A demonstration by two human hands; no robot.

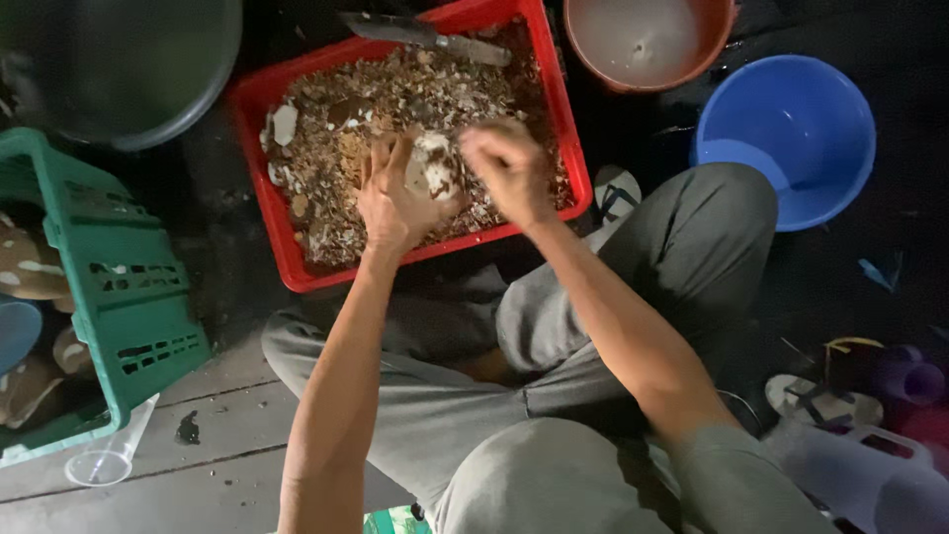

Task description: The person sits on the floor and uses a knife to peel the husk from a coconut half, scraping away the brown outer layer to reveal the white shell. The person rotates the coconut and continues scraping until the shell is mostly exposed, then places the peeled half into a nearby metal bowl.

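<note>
Over a red crate point(267, 99), both hands point(395, 198) clasp a round, axis-less mushroom point(433, 168).

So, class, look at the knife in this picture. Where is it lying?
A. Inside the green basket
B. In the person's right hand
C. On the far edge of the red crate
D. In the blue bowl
C: the knife lies across the far edge of the red crate, above the brown and white scraps, away from both hands.
</note>
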